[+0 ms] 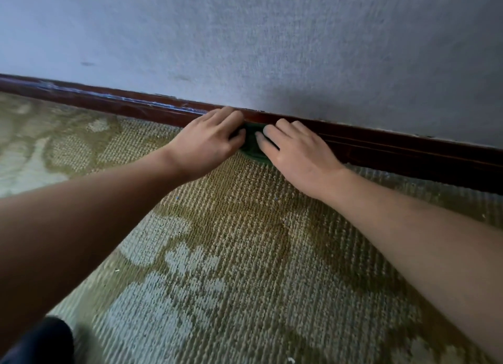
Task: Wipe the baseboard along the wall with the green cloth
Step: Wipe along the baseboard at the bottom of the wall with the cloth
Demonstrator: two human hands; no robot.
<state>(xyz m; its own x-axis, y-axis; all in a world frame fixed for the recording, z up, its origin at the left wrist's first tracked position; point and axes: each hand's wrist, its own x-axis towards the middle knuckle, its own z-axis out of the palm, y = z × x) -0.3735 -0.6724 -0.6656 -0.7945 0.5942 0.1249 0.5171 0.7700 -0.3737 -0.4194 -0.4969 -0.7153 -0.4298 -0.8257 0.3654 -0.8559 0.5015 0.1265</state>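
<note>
Two bare hands press one crumpled green cloth against the dark red-brown wooden baseboard. The left hand and right hand have fingers curled close together, pinching the cloth between them, hiding most of it. Patterned olive carpet lies nearer; a grey-blue wall rises beyond.

- 2 hands seen: left hand, right hand
- 1 green cloth
- 1 baseboard
- 1 wall
- 1 carpet
</note>
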